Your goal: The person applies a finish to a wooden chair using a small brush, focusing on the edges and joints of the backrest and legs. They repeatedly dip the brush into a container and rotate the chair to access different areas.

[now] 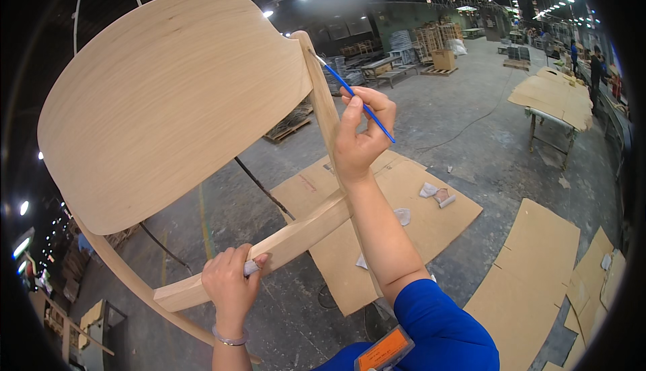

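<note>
A bare, pale wooden chair frame (299,233) hangs or is held up in front of me, with its wide curved backrest (175,102) at the upper left. My left hand (230,280) is closed around the crossrail below the backrest. A whitish wrap or small piece (251,267) shows at its thumb; I cannot tell which. Pinched between the fingers of my right hand (363,125) is a thin blue paintbrush (374,117). Its tip points up and left and meets the chair's right post (321,95) near the top, beside the backrest's edge.
Flat cardboard sheets (431,199) lie on the concrete floor below, with crumpled scraps (441,196) on one. More cardboard (528,263) lies to the right. A cardboard-topped table (553,98) stands farther right, near people (595,68). Stacked pallets (434,38) and a low bench (387,67) are behind.
</note>
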A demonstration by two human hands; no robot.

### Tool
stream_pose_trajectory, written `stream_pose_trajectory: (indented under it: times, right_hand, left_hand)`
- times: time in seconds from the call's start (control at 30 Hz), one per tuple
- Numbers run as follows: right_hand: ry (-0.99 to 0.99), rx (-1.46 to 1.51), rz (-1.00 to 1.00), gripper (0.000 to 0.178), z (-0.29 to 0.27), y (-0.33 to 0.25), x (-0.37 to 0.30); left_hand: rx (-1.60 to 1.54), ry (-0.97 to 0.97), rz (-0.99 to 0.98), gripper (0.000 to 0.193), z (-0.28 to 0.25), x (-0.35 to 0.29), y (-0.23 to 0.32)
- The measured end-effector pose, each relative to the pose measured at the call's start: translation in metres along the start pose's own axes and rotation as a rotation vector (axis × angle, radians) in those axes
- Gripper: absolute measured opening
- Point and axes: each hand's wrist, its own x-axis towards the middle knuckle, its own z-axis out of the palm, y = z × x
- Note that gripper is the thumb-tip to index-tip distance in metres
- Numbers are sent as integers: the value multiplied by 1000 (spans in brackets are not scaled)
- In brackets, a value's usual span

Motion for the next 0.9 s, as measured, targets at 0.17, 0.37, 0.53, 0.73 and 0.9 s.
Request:
stream_pose_trajectory:
  times: [0.17,0.37,0.53,0.73,0.9]
  right_hand:
    - [-103,-55,-30,10,-4,4,-2]
    - [-105,-62,-30,10,-2,8,-6]
    - [-108,-62,-60,11,0,9,-7]
    - [-35,-9,13,10,6,10,-8]
    - [-49,-5,-10,11,8,11,-11]
  left_hand:
    - [3,-1,-4,29,1,0,-1]
    - [44,15,36,32,2,0,-4]
    - [41,26,35,32,4,0,-5]
    - [15,-1,-1,29,6,-1,-5]
    - [10,-2,-12,29,7,-1,-5]
